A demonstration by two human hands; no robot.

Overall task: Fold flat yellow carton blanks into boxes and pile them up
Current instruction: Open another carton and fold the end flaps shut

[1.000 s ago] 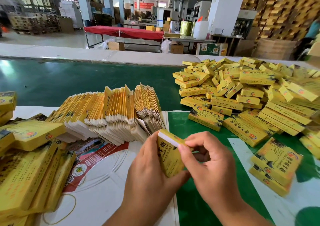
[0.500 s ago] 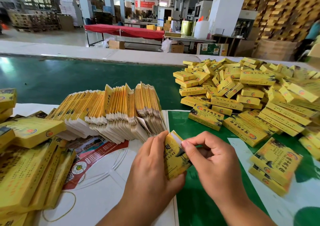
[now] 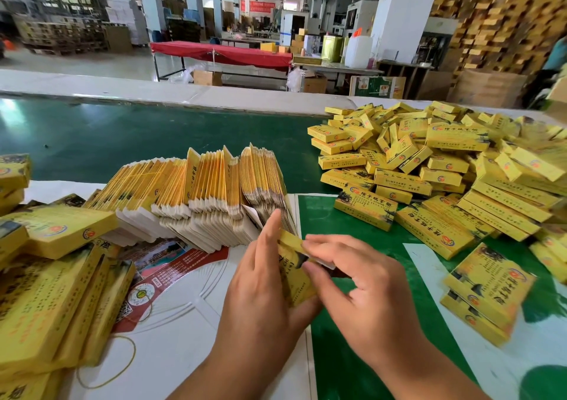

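Note:
A small yellow carton (image 3: 296,280) stands on end between my two hands at the bottom centre. My left hand (image 3: 260,295) grips its body from the left, fingers behind and thumb below. My right hand (image 3: 365,289) pinches the white-edged flap at its top right with thumb and forefinger. Just behind, a long fanned row of flat yellow blanks (image 3: 196,197) lies on the table. A big heap of folded boxes (image 3: 435,166) spreads at the right.
Larger yellow cartons (image 3: 52,292) pile up at the left edge. A red printed sheet (image 3: 171,277) and a rubber band (image 3: 107,366) lie on white paper. Two stacked boxes (image 3: 484,292) sit at the right. A green belt (image 3: 122,135) runs behind.
The carton has been turned and tilted between my hands. My right thumb and forefinger moved from its top end to the flap on its right side, which now sticks out.

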